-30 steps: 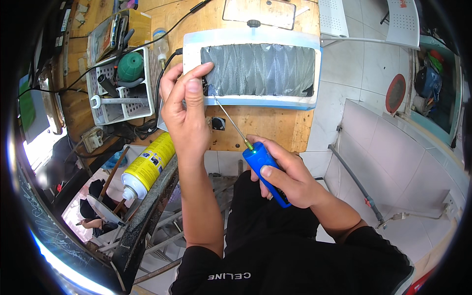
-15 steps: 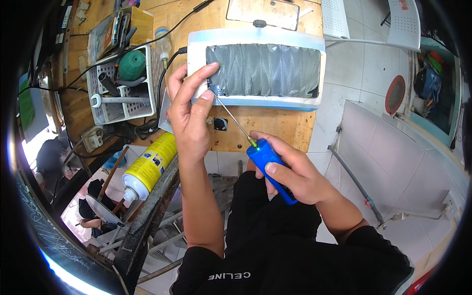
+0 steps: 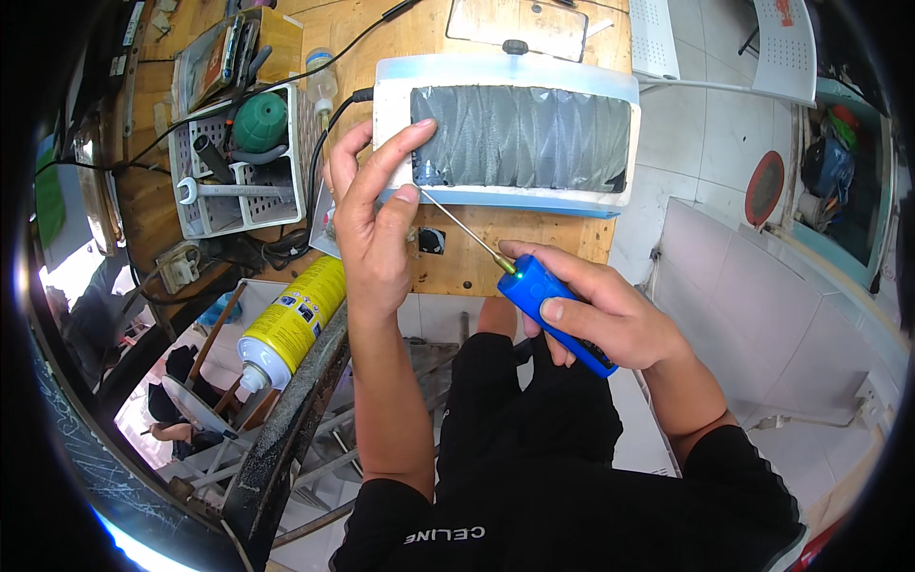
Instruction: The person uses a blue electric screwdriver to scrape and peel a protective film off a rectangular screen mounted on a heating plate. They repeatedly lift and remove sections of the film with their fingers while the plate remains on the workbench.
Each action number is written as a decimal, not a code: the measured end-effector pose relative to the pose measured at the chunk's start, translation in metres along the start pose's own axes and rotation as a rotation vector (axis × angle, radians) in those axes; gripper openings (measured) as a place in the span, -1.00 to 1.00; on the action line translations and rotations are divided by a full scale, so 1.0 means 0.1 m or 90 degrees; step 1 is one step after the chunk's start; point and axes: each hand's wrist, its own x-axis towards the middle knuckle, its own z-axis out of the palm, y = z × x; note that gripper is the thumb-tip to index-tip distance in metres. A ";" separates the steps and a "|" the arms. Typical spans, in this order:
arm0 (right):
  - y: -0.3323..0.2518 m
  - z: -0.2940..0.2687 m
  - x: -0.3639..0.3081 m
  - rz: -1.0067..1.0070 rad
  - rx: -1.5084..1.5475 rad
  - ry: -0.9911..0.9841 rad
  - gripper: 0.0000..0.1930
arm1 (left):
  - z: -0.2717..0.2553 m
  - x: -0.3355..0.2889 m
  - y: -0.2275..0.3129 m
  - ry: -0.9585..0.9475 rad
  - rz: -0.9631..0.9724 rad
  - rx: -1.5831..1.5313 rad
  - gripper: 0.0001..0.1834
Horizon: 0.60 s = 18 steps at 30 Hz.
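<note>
Gripping the blue tool [image 3: 534, 289], the right fingers [image 3: 568, 314] could slip, driving its metal rod [image 3: 459, 224] into the nearby, spread left fingers [image 3: 403, 146].

Just in front of me the camera is worn up on the head, the left of a side-by-side pair, and it faces steeply down — over the black T-shirt [image 3: 610, 510] and black shorts [image 3: 572, 410] in the lower part, out to the wooden workbench [image 3: 543, 229] at the top. It's near enough that the left hand [image 3: 376, 229] and right hand [image 3: 610, 319] come around mid-view, upright, forearms [image 3: 389, 400] reaching up from below. The fisheye lens spreads wide — tiled floor [image 3: 710, 105] to the right, a dark metal beam [image 3: 278, 429] lower left — before darkening at its round rim.
</note>
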 end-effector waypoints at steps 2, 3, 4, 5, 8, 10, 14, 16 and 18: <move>-0.02 -0.03 -0.01 -0.001 -0.014 -0.038 -0.33 | -0.01 0.00 -0.01 0.000 0.003 0.002 -0.47; -0.02 -0.05 -0.01 -0.001 -0.020 -0.058 -0.32 | -0.01 0.00 -0.01 0.001 0.002 0.000 -0.47; -0.02 -0.06 0.00 0.001 -0.010 -0.051 -0.32 | -0.01 0.00 0.00 0.001 -0.002 -0.005 -0.47; -0.02 -0.06 0.01 0.002 0.002 -0.044 -0.32 | 0.00 0.00 0.00 0.003 0.005 0.001 -0.48; -0.03 -0.09 0.02 0.019 0.014 -0.039 -0.32 | 0.01 0.01 0.01 0.007 0.009 0.010 -0.48; -0.04 -0.10 0.02 0.025 0.011 -0.043 -0.32 | 0.02 0.01 0.01 0.017 0.000 0.009 -0.48; -0.09 -0.12 0.02 0.032 0.016 -0.036 -0.32 | 0.03 0.02 0.03 0.021 0.008 0.011 -0.48; -0.12 -0.12 0.01 0.040 0.028 -0.028 -0.32 | 0.03 0.03 0.04 0.024 0.010 0.030 -0.49; -0.16 -0.13 0.00 0.044 0.042 -0.019 -0.32 | 0.02 0.05 0.05 0.021 -0.005 0.018 -0.49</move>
